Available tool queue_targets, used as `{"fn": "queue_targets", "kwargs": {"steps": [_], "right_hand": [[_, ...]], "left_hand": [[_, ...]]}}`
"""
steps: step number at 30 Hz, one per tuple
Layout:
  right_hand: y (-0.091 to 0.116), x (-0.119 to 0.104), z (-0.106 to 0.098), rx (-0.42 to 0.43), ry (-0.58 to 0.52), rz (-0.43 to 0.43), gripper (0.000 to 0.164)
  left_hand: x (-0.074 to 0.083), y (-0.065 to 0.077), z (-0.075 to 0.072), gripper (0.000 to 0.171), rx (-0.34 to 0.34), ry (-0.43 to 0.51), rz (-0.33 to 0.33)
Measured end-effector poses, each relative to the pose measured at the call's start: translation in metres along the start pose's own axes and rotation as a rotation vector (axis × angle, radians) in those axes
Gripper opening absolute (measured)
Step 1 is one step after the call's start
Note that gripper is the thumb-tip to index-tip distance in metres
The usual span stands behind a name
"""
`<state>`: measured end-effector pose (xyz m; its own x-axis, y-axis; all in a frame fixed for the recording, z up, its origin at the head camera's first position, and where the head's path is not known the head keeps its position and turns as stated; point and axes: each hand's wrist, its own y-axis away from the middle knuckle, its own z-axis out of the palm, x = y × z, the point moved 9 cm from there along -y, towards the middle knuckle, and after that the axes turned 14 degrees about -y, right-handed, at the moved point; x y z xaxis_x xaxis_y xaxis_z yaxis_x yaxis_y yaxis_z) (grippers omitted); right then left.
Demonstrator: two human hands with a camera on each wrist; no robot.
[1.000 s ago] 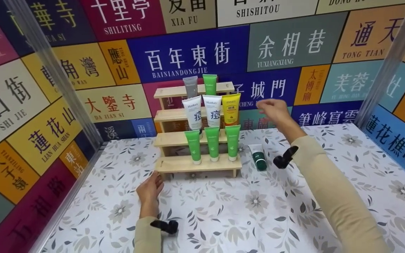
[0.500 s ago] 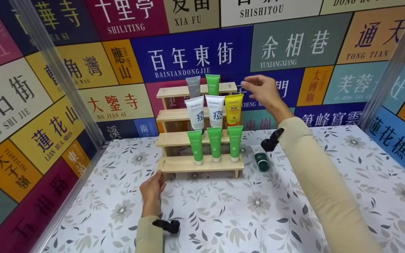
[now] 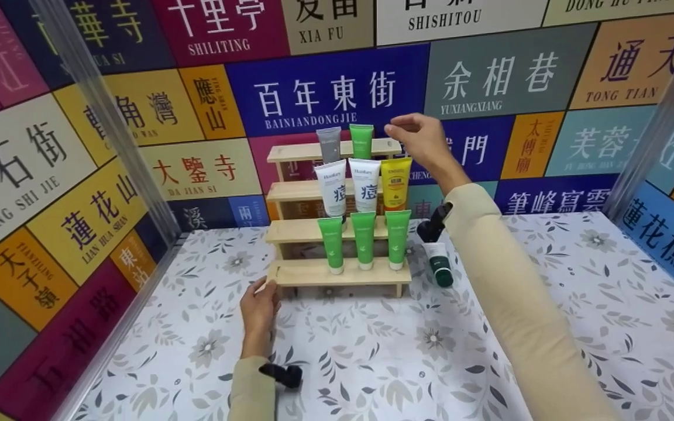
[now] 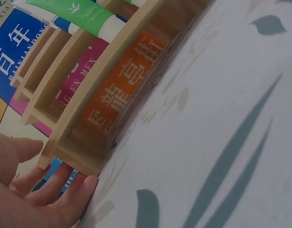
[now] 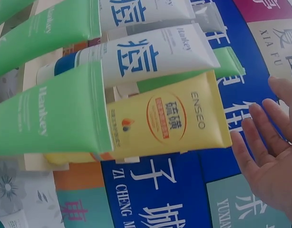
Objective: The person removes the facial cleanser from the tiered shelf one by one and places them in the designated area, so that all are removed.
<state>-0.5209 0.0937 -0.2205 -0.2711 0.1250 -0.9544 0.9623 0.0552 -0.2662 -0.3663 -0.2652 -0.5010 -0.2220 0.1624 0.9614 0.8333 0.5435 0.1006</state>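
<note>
A four-step wooden display rack [image 3: 343, 273] stands on the table, bearing several squeeze tubes. My left hand [image 3: 260, 304] holds the left end of its lowest step, thumb over the board and fingers at the end piece [image 4: 82, 154]. My right hand [image 3: 422, 140] is raised beside the top step, fingers spread and nothing in them. Nearest it are the yellow tube [image 5: 170, 118] and, on the top step, a green tube [image 3: 362, 140] next to a grey tube [image 3: 329, 144]. Two white tubes [image 3: 365, 184] share a step with the yellow one. Green tubes [image 3: 364, 240] line the lowest step.
A white and dark green tube [image 3: 439, 264] lies on the table right of the rack, close below the right forearm. The flowered tabletop [image 3: 372, 362] extends in front. A wall of coloured Chinese signs [image 3: 331, 88] rises behind, with clear upright posts [image 3: 120, 134] at the sides.
My right hand has moved left and up, from beyond the yellow tube to the right end of the top step. My left hand keeps its place on the rack; the tubes stay put.
</note>
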Motion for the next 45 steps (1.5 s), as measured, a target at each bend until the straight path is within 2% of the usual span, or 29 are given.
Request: {"fn": "queue_targets", "kwargs": {"steps": [2,5,12,19,24,27,32,37,41,45], "right_hand": [[0.0,0.0,0.004,0.0,-0.004,0.001,0.044],[-0.001,-0.001,0.01,-0.001,-0.012,-0.012,0.043],[-0.003,0.001,0.018,0.014,0.011,0.002,0.043],[-0.006,-0.001,0.028,0.014,0.033,0.012,0.041],[-0.008,-0.002,0.04,-0.003,0.063,0.026,0.041],[-0.01,-0.003,0.042,0.017,0.089,0.015,0.036],[-0.012,-0.004,0.041,0.066,0.115,-0.014,0.027],[-0.011,-0.003,0.036,0.104,0.083,-0.051,0.024],[-0.011,-0.005,0.027,0.126,0.05,-0.098,0.024],[-0.012,-0.009,0.009,0.128,0.027,-0.144,0.025]], "left_hand": [[0.005,0.0,0.0,0.042,-0.004,-0.036,0.053],[0.008,0.0,0.001,0.039,-0.002,-0.062,0.097],[-0.001,-0.004,0.004,0.038,-0.008,0.017,0.057],[-0.004,-0.008,0.005,0.037,-0.009,0.037,0.035],[0.0,-0.009,0.003,0.037,-0.009,0.055,0.045],[0.001,-0.01,0.003,0.037,-0.006,0.057,0.054],[0.002,-0.01,0.002,0.036,0.024,0.059,0.078],[0.0,-0.008,0.001,0.037,0.028,0.032,0.084],[-0.004,-0.008,-0.001,0.036,0.02,0.03,0.066],[-0.009,-0.009,0.0,0.035,0.01,0.086,0.039]]}}
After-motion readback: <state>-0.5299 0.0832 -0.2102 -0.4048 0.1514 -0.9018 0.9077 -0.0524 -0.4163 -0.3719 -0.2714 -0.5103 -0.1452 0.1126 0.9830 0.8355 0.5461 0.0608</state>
